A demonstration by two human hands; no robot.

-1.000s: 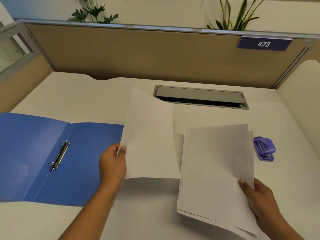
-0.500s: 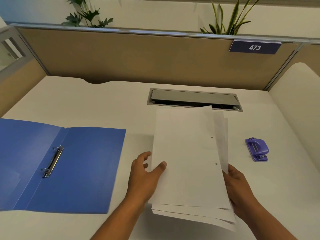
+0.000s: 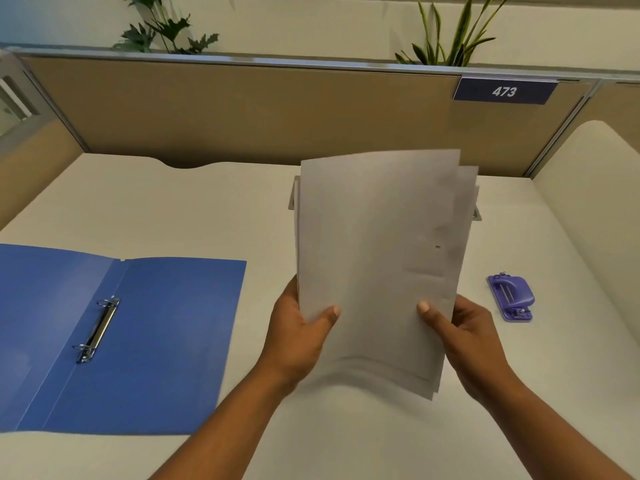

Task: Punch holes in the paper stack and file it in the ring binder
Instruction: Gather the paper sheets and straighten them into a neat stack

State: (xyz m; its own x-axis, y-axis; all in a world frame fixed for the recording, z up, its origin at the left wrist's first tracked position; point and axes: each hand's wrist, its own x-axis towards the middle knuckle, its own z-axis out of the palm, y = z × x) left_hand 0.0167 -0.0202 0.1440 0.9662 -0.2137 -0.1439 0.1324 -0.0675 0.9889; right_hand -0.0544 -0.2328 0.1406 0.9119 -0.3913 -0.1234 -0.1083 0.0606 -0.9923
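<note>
Thumbs in front, the left hand (image 3: 298, 337) and right hand (image 3: 467, 337) grip the lower side edges of the paper stack (image 3: 377, 258), which is raised over the desk (image 3: 207, 209) with its long axis pointing away, between the open ring binder (image 3: 145, 341) lying flat on the left and the hole punch (image 3: 512, 297) on the right, hiding most of the cable hatch (image 3: 292, 199) behind.

Bare table (image 3: 242, 209) lies between the open ring binder (image 3: 166, 341) and the hole punch (image 3: 512, 297); the upheld paper stack (image 3: 377, 254) hides what is probably a cable hatch (image 3: 292, 199).

Blue ring binder (image 3: 138, 337), grey-white paper stack (image 3: 377, 258), purple hole punch (image 3: 512, 296), navy sign (image 3: 504, 91), tan partition (image 3: 242, 109).
</note>
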